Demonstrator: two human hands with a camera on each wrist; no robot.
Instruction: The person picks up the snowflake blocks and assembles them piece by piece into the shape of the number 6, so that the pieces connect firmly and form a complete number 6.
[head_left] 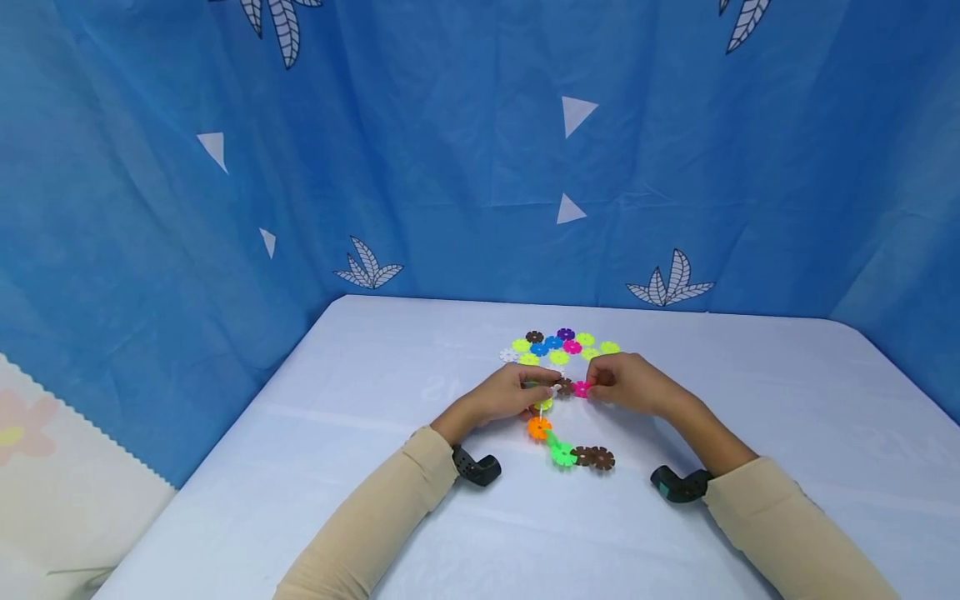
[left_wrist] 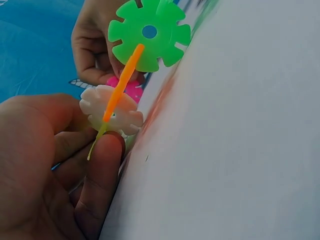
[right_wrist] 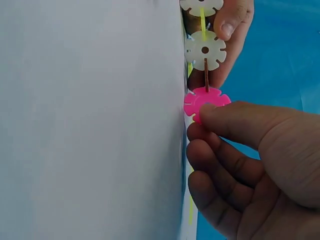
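My right hand (head_left: 630,383) pinches a pink notched disc (right_wrist: 202,102) between thumb and index finger. A brown disc (head_left: 565,387) joins it edge-on to a white disc (right_wrist: 205,50). My left hand (head_left: 512,392) pinches the joined chain near a white disc (left_wrist: 111,110), thumb below it in the left wrist view. From there the chain runs through a yellow disc (head_left: 543,403), an orange disc (head_left: 539,428) and green discs (head_left: 564,454) to brown discs (head_left: 602,458) at its near end. The left fingers partly cover the chain.
Several loose discs, among them a purple one (head_left: 566,334), a blue one (head_left: 553,342) and a dark brown one (head_left: 535,337), lie on the white table (head_left: 300,467) just beyond the hands. A blue curtain (head_left: 465,167) hangs behind the table.
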